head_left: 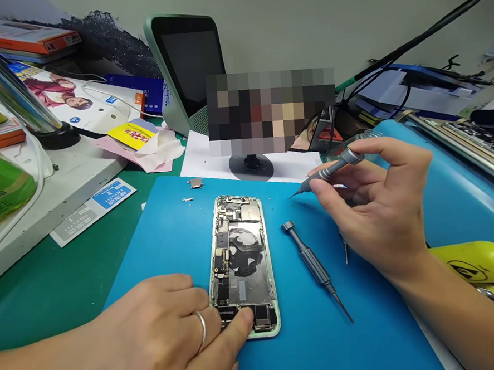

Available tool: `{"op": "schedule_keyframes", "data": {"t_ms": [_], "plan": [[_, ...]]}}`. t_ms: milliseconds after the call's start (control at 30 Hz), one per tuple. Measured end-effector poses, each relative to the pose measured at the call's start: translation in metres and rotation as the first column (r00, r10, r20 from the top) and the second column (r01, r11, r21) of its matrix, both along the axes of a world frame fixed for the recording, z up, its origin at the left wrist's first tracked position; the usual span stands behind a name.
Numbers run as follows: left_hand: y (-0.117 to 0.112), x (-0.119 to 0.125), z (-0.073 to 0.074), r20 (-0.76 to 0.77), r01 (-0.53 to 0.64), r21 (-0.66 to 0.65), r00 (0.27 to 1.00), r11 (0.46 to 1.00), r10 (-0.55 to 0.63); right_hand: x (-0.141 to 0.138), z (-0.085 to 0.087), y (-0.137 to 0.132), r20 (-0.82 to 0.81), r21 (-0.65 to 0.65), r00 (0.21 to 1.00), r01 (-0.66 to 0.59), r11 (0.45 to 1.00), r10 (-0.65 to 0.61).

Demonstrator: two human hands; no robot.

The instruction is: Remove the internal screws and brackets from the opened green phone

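Observation:
An opened smartphone (pixel 252 274) lies face up on a blue mat (pixel 162 240), its circuit board and inner parts exposed. My left hand (pixel 167 329) steadies its lower end: the index finger presses on the bottom section, and the curled fingers rest along the left edge. In my right hand (pixel 382 210), a grey precision screwdriver (pixel 332 168) is pinched between thumb and fingers. Its tip points down-left at the mat near tiny specks; I cannot tell whether it touches. A second dark screwdriver (pixel 314 264) lies right of the phone.
A small metal plate (pixel 195 183) and a tiny bracket (pixel 188 200) lie beyond the phone. Behind stand a green-framed display (pixel 191 60) and a black round base (pixel 251 165). A wipe packet (pixel 93 211) lies left; a yellow pouch (pixel 477 260) lies right.

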State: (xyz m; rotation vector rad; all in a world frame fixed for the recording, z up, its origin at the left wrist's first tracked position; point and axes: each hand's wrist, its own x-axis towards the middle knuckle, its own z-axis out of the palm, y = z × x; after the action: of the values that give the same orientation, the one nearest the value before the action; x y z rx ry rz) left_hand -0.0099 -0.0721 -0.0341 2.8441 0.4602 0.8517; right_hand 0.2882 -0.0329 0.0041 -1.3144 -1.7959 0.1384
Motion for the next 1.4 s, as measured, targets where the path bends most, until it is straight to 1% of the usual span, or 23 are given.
{"op": "schedule_keyframes", "data": {"t_ms": [133,267,300,367,500,600,733,833,967,1033,1100,1133,1167,1233,1300,1400], "plan": [[0.002,0.001,0.0,-0.001,-0.001,-0.013,1.0,1.0,0.001,0.002,-0.003,0.001,-0.008,-0.007,1.0,0.013,1.0,-0.013],[0.002,0.003,0.003,-0.007,-0.013,-0.025,1.0,1.0,0.013,-0.002,0.0,-0.001,-0.031,-0.014,0.999,0.024,1.0,-0.024],[0.002,0.003,0.004,0.015,0.003,-0.014,1.0,1.0,-0.003,-0.003,0.001,-0.002,-0.039,-0.006,0.999,0.028,1.0,-0.028],[0.003,0.003,0.005,-0.009,-0.011,-0.013,1.0,1.0,0.011,-0.007,0.004,-0.003,-0.054,0.021,0.998,0.042,0.999,-0.041],[0.005,0.0,0.006,-0.023,0.015,-0.008,1.0,1.0,-0.015,-0.013,0.009,-0.009,-0.065,0.083,0.994,0.094,0.992,-0.088],[0.007,0.0,0.006,-0.024,0.01,0.0,1.0,1.0,-0.01,-0.017,0.011,-0.014,-0.072,0.1,0.992,0.112,0.989,-0.105],[0.008,0.002,0.007,-0.011,0.008,-0.007,1.0,1.0,-0.009,-0.017,0.01,-0.016,-0.081,0.104,0.992,0.102,0.989,-0.093],[0.01,0.002,0.008,-0.007,0.021,-0.012,1.0,1.0,-0.021,-0.014,0.009,-0.013,-0.077,0.132,0.996,0.065,0.989,-0.055],[0.01,0.002,0.009,-0.023,0.012,-0.069,1.0,0.998,-0.014,-0.011,0.01,-0.01,-0.052,0.189,0.999,-0.001,0.982,0.011],[0.009,0.003,0.012,0.018,-0.034,-0.112,0.999,0.993,0.037,-0.013,0.012,-0.011,-0.051,0.194,0.998,-0.028,0.981,0.039],[0.008,0.005,0.017,0.052,-0.1,-0.183,0.992,0.978,0.111,-0.018,0.014,-0.015,-0.066,0.191,0.995,-0.064,0.979,0.078],[0.008,0.005,0.02,0.07,-0.121,-0.209,0.988,0.97,0.139,-0.021,0.015,-0.018,-0.077,0.181,0.992,-0.084,0.98,0.099],[0.008,0.005,0.023,0.036,-0.156,-0.262,0.985,0.952,0.171,-0.023,0.015,-0.021,-0.091,0.166,0.989,-0.1,0.981,0.116],[0.01,0.005,0.03,0.061,-0.2,-0.304,0.972,0.931,0.229,-0.029,0.014,-0.028,-0.124,0.122,0.982,-0.128,0.984,0.143],[0.013,0.004,0.034,0.083,-0.164,-0.351,0.975,0.922,0.205,-0.035,0.012,-0.034,-0.186,0.065,0.97,-0.147,0.987,0.157],[0.017,0.003,0.035,0.091,-0.147,-0.369,0.977,0.918,0.193,-0.044,0.009,-0.039,-0.281,0.007,0.938,-0.21,0.978,0.204]]}}
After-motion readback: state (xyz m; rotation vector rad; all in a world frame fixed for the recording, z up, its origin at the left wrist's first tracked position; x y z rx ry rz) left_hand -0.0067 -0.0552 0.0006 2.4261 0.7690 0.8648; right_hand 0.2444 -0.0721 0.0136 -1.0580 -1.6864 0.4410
